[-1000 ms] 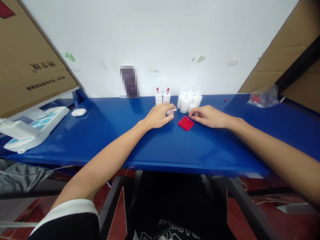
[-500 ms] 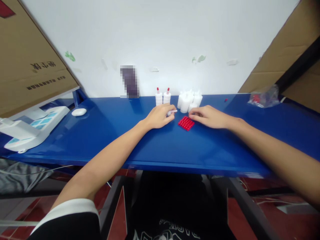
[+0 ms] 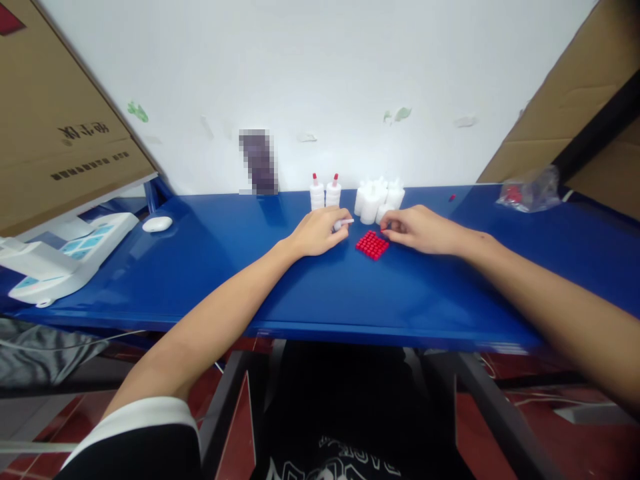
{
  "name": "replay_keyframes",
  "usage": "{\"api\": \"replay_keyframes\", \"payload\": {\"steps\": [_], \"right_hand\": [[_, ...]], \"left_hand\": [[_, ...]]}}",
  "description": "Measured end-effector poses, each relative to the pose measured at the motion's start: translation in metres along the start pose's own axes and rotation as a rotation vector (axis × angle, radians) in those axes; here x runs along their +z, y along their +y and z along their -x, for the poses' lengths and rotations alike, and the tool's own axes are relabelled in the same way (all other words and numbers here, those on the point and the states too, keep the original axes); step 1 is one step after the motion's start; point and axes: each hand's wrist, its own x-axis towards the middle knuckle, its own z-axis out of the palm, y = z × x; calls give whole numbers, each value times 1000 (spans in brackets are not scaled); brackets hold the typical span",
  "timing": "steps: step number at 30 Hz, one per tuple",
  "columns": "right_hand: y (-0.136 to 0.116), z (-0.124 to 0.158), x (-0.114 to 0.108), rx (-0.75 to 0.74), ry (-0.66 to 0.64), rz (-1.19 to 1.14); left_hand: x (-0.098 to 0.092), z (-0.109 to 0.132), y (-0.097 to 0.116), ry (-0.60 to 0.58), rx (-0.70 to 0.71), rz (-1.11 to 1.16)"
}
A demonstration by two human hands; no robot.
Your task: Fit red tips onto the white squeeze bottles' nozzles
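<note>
My left hand (image 3: 323,231) is closed round a small white bottle (image 3: 343,223), its pale nozzle pointing right and bare of a cap; most of the bottle is hidden by the fingers. Between thumb and fingertips of my right hand (image 3: 413,229) is a small red cap (image 3: 383,231), just above a block of red caps (image 3: 372,246) standing in rows on the blue table. Behind my left hand stand two white bottles (image 3: 333,195) with red tips. A cluster of white bottles (image 3: 371,200) without red caps stands behind, between my hands.
A clear plastic bag (image 3: 530,192) with red pieces lies at the far right, and one loose red cap (image 3: 452,197) is left of it. At the left are a white device (image 3: 75,253), a white oval object (image 3: 157,224) and a cardboard panel (image 3: 60,120). A white wall backs the table.
My right hand has lifted slightly from the corner of the block, with a red cap now showing in its fingertips. My left hand keeps its hold on the bottle.
</note>
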Motion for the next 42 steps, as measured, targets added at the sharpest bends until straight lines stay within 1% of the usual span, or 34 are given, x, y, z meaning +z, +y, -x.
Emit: {"api": "replay_keyframes", "payload": {"steps": [5, 7, 11, 13, 18, 20, 23, 25, 28, 31, 37, 42], "right_hand": [[-5, 2, -4, 43, 136, 5], [-9, 3, -5, 85, 156, -28], [-10, 5, -5, 159, 153, -96], [-8, 4, -4, 155, 153, -101], [-4, 2, -3, 64, 182, -23], [-6, 2, -3, 52, 176, 0], [-11, 4, -4, 73, 183, -8], [-15, 5, -4, 83, 166, -31], [-16, 4, -4, 31, 107, -20], [-14, 1, -1, -34, 93, 57], [-9, -2, 8, 106, 71, 197], [-11, 0, 10, 83, 84, 242]], "left_hand": [[1, 0, -1, 4, -9, 13], [1, 0, -1, -1, -8, 16], [0, 0, 0, -11, -6, 17], [-1, 0, 1, -14, -7, 15], [0, 0, 0, -10, -9, 19], [1, 1, -1, -10, -12, 21], [2, 1, -1, -12, -10, 27], [2, 1, -1, -18, -10, 29], [2, 1, -2, -25, -16, 32], [3, 1, -3, -13, -18, 46], [4, 1, -4, -5, 0, 60], [4, 1, -2, -16, -2, 62]]}}
